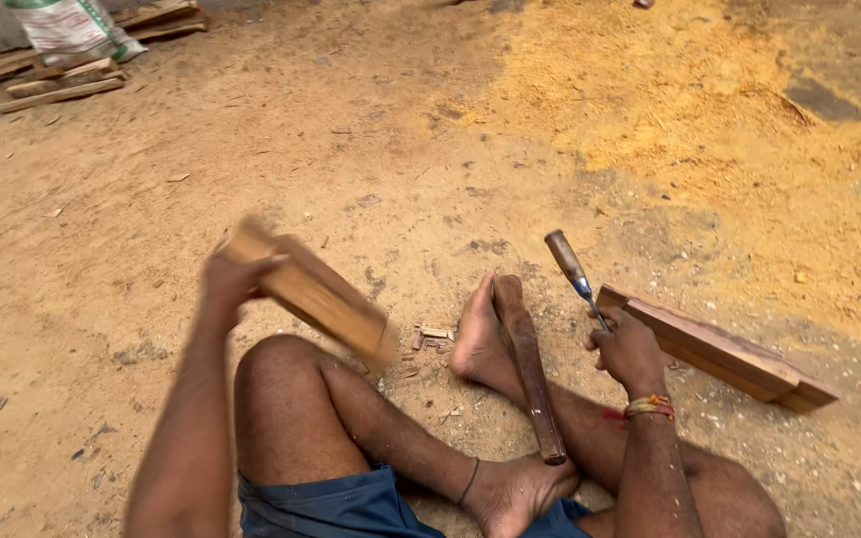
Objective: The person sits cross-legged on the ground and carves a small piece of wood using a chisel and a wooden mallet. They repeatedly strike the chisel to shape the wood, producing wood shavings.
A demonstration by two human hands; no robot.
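I sit cross-legged on sandy ground. My left hand [234, 276] grips one end of a short wooden block [316, 294], held in the air above my left knee and blurred by motion. My right hand [625, 349] holds a chisel [574, 274] by its metal shaft, the wooden handle pointing up and away. A dark wooden mallet-like stick [530, 364] lies across my legs beside my foot. A reddish wooden plank [715, 349] lies on the ground just right of my right hand.
Wood chips [432, 337] lie by my foot. Yellow sawdust [670, 90] covers the ground at the upper right. A white sack [72, 28] and several stacked wooden slats [57, 85] sit at the far upper left.
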